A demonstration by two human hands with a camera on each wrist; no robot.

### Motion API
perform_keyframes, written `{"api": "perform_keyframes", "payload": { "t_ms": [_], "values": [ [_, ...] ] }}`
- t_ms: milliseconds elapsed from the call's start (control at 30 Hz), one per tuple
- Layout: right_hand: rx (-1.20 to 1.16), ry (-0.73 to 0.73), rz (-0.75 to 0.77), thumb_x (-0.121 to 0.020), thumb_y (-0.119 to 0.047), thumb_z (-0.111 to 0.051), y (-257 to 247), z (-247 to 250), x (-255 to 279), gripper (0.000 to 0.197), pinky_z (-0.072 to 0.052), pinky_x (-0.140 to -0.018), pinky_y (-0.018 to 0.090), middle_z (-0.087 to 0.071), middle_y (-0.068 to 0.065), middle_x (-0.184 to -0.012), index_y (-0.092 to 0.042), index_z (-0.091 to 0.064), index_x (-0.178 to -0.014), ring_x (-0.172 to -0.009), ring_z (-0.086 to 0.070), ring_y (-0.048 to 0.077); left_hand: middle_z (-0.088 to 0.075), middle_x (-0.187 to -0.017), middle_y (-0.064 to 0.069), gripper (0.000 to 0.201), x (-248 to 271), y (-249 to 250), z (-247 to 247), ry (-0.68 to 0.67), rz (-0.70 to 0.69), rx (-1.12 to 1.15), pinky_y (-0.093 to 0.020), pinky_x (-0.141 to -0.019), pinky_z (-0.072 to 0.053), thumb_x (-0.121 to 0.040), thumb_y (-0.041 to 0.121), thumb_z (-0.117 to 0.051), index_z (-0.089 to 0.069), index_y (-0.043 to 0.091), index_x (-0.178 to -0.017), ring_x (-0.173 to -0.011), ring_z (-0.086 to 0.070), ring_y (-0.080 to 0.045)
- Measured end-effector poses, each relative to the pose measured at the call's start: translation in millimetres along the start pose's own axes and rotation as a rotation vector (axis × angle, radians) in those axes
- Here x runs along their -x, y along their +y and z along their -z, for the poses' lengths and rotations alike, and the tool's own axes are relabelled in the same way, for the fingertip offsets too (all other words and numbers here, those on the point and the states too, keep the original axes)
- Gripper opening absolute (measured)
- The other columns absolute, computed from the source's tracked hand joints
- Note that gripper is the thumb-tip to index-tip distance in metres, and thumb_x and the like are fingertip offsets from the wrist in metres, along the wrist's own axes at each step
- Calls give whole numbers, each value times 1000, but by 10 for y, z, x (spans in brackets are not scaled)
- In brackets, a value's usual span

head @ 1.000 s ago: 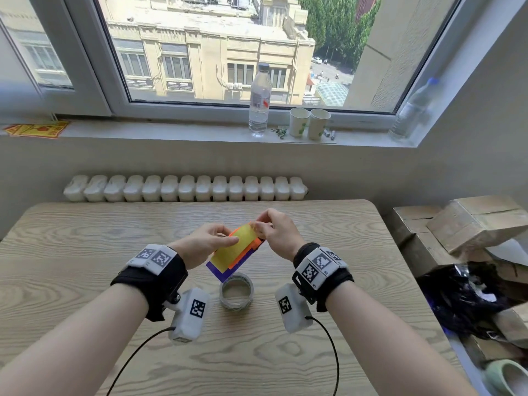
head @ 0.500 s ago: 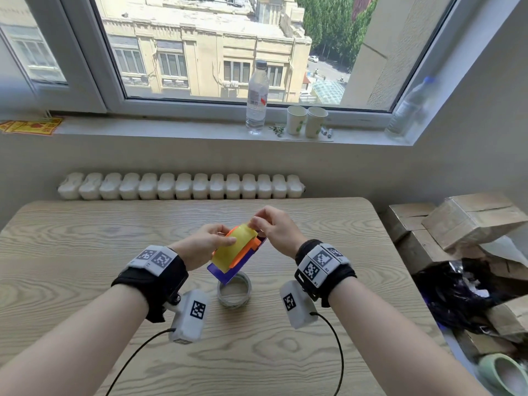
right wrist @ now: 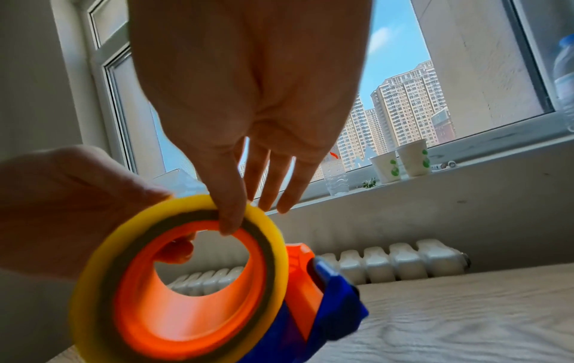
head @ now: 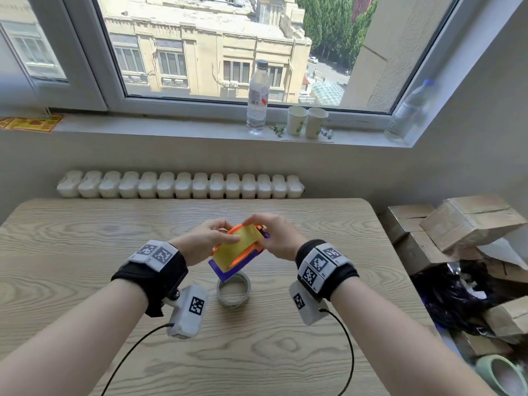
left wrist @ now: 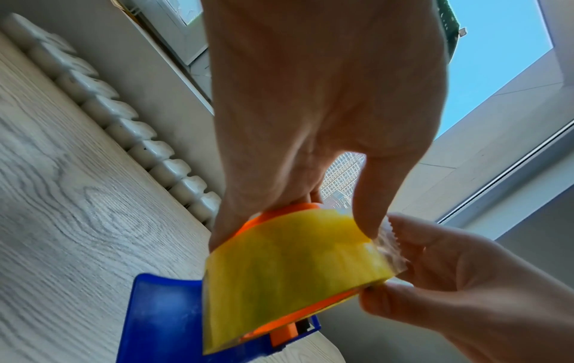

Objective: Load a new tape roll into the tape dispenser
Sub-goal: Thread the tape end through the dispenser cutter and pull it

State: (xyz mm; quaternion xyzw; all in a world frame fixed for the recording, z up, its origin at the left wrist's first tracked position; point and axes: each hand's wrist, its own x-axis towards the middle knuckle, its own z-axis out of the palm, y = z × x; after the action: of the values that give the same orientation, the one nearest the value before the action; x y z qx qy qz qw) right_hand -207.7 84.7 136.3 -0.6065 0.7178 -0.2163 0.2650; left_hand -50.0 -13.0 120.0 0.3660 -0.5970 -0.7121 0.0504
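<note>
I hold the tape dispenser [head: 225, 270], a blue body with an orange hub [right wrist: 192, 294], tilted above the wooden table [head: 85, 252]. A yellow tape roll [head: 237, 247] sits around the hub. My left hand [head: 211, 238] grips it from the left, thumb pressed on the yellow tape [left wrist: 295, 265] and fingers behind the hub. My right hand [head: 274, 235] pinches the roll's right edge, where a clear loose tape end [left wrist: 391, 245] shows. In the right wrist view one digit touches the roll's rim [right wrist: 273, 245]. A clear, nearly spent tape roll [head: 233, 291] lies flat on the table just below the dispenser.
A white radiator [head: 180, 184] runs behind the table's far edge. On the windowsill stand a water bottle [head: 257, 98] and two paper cups [head: 307, 122]. Cardboard boxes [head: 468, 221] and dark bags are piled off the table's right side.
The dispenser has been turned and tilted, so the roll's curved yellow face now shows. My right hand has come over the roll's top right edge, closer to the left hand.
</note>
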Motion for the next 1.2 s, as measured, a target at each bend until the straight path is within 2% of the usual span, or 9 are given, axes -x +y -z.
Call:
{"api": "perform_keyframes", "payload": {
  "t_ms": [300,400,500,567,633,767,900,1067,1200],
  "values": [
    [-19,-83,-14,-78,5,-64,78,49,1,40,-50,-96,44,-65,12,-118,-14,-61,-113,-116,-58,23,-46,-73,-2,19,-44,-41,37,188,30,75,-28,-63,-31,-96,12,-43,-49,16,-78,-65,-41,-13],
    [-60,-126,-19,-80,6,-63,85,58,30,37,-53,-94,43,-64,12,-120,-13,-61,-111,-119,-57,23,-56,-81,-6,3,-10,-40,35,149,25,51,-26,-64,-41,-92,10,-53,-53,9,-95,-70,-51,-15],
    [-77,-123,-11,-81,5,-63,74,59,44,34,-54,-93,42,-63,11,-120,-13,-61,-110,-119,-57,22,-61,-106,-20,36,-23,-73,31,158,-1,40,-27,-64,-46,-86,0,-58,-48,-5,-121,-80,-59,-22],
    [-60,-124,-15,-80,6,-62,89,70,38,35,-53,-94,42,-64,11,-119,-13,-61,-109,-118,-57,22,-59,-111,-24,39,-26,-83,24,173,-28,47,-27,-71,-48,-86,-4,-56,-48,-8,-124,-86,-59,-23],
    [-71,-112,-27,-78,9,-63,127,91,39,37,-54,-92,44,-64,12,-117,-13,-62,-108,-117,-58,23,-61,-104,-20,38,-42,-92,33,223,-39,75,-26,-73,-47,-87,-6,-53,-48,-11,-124,-84,-58,-21],
    [-100,-78,-81,-77,9,-66,250,162,78,37,-55,-90,45,-64,12,-115,-16,-62,-104,-116,-58,23,-58,-80,-11,36,-87,-89,123,345,-42,125,-25,-55,-42,-88,-11,-46,-47,-16,-123,-66,-50,-20],
    [-83,-7,-137,-76,-1,-72,331,220,104,37,-54,-91,45,-64,8,-115,-17,-61,-108,-112,-59,21,-55,-83,-15,37,-34,-48,156,295,-26,178,-21,-49,-50,-88,-15,-40,-43,-15,-124,-70,-52,-23],
    [-49,161,-256,-75,-23,-76,349,255,91,41,-53,-89,41,-67,8,-107,-13,-58,-110,-98,-63,24,-52,-114,-30,46,-46,-65,162,291,-51,277,-36,-78,-50,-83,-20,-45,-38,-13,-127,-88,-58,-29],
    [-25,323,-317,-70,-38,-76,310,208,73,42,-52,-79,37,-67,5,-95,-14,-57,-99,-88,-62,22,-59,-113,-23,61,-50,-112,151,224,-72,313,-34,-84,-51,-79,-23,-47,-36,-3,-136,-93,-63,-25]
  ]
}}
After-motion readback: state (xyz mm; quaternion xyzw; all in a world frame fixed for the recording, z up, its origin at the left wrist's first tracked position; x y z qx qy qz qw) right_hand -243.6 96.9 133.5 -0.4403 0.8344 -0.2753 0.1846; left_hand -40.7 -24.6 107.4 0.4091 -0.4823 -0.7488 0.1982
